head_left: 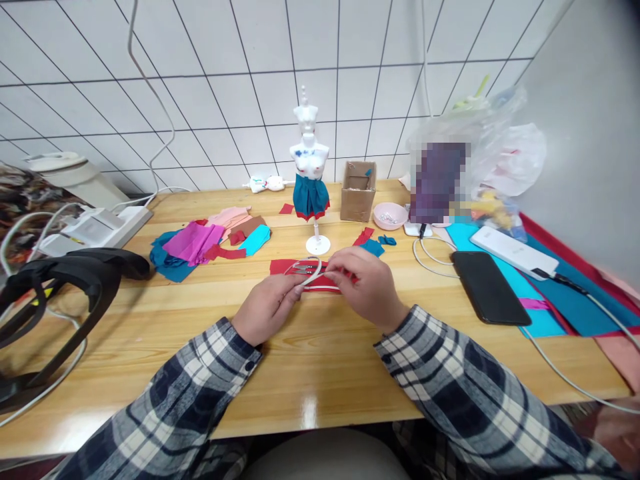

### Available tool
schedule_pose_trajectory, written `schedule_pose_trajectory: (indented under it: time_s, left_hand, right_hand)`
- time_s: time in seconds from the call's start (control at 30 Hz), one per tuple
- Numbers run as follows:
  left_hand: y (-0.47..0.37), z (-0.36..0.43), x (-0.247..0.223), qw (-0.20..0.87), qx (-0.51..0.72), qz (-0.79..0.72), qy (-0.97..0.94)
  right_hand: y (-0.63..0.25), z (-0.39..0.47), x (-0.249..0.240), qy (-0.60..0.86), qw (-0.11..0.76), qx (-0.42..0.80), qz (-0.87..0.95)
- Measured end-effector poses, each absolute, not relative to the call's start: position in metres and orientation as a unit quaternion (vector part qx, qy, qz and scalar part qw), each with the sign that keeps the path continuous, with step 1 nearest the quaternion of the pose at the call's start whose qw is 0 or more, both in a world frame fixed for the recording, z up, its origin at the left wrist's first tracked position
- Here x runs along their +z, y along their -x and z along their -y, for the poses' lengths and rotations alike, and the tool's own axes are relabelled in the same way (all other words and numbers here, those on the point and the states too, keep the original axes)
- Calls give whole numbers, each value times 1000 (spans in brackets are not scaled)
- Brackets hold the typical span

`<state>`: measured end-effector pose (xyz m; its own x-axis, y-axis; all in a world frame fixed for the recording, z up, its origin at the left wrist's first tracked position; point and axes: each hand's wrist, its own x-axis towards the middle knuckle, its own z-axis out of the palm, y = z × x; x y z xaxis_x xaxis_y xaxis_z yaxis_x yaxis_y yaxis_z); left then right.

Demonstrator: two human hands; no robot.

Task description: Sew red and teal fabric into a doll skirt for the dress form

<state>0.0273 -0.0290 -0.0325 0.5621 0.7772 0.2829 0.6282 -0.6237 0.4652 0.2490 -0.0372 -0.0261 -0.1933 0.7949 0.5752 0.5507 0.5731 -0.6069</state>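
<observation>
A thin white strip [314,276], bent into a loop, runs between my two hands. My left hand [269,301] pinches it between thumb and fingers. On the other side, the fingertips of my right hand [369,283] are closed on the strip too. Beneath them lies a piece of red cloth [279,267], partly covered by my hands. A small metal tool like thread snips [303,269] rests on this cloth, half hidden. Behind my hands stands a white doll dress form [309,160] wearing a teal skirt [311,193] with a red hem.
Coloured cloth scraps [195,243] lie to the left, near a black headset [75,327] and a power strip [103,230]. At the back are a cardboard box [358,193] and a pink bowl of beads [391,216]. A black phone [490,287], cables and a power bank [515,252] occupy the right.
</observation>
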Motion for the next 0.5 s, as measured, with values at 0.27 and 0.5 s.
schedule_pose_trajectory:
  time_s: [0.27,0.5]
  left_hand:
    - [-16,22,-28,87,234,-431,-867]
    - [-21,24,-20,260,342,-506,-748]
  right_hand:
    - [-257,32,-23,463,439,144,756]
    - [-248,47,-27,331,413,-38,848]
